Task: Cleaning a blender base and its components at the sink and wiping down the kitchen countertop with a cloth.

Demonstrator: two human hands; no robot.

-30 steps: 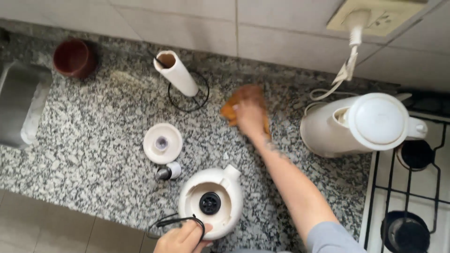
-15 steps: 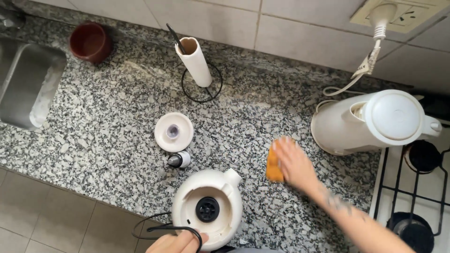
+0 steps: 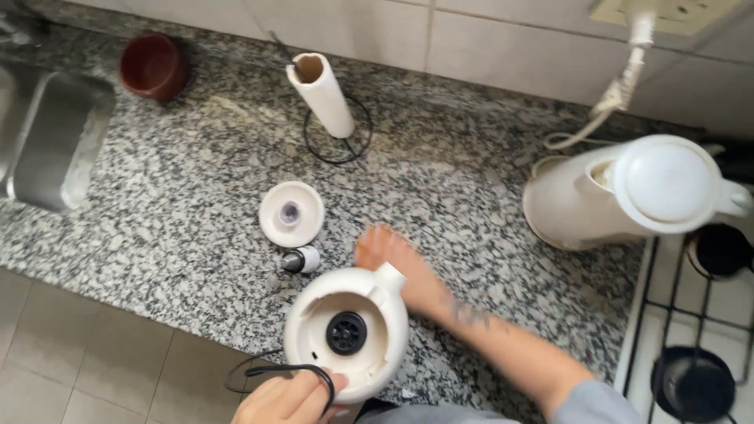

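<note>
Right hand [image 3: 397,263] is a smear of motion blur, flat on the speckled grey granite worktop [image 3: 181,228] just behind the white plastic blender base [image 3: 347,334]; a trace of orange shows at the fingertips, but whether it presses a cloth or anything at all I cannot tell; the forearm runs off to the lower right into a grey sleeve, cut by the frame edge. Left hand [image 3: 289,399] is half out of view at the bottom, fingers curled shut on the thin black power cord [image 3: 271,369], which loops off the worktop's front edge; the hand sits right against the base's near rim. The base stands at the front edge of the worktop, round, glossy, with a black toothed coupling in its centre. Behind it, a small round white lid with a pale purple centre [image 3: 291,213] lies flat; just beside, a little white and black cap [image 3: 301,260] lies on its side. Further back, a leaning white paper roll on a black wire stand [image 3: 323,98], cardboard core showing; a dark red round bowl [image 3: 153,67] near the tiled wall; a steel sink [image 3: 51,137] cut off at left. At right, a big white plastic kettle [image 3: 628,192], its cord climbing to a beige wall socket [image 3: 667,9], partly out of frame; white gas hob with black burners [image 3: 695,377], cropped.
</note>
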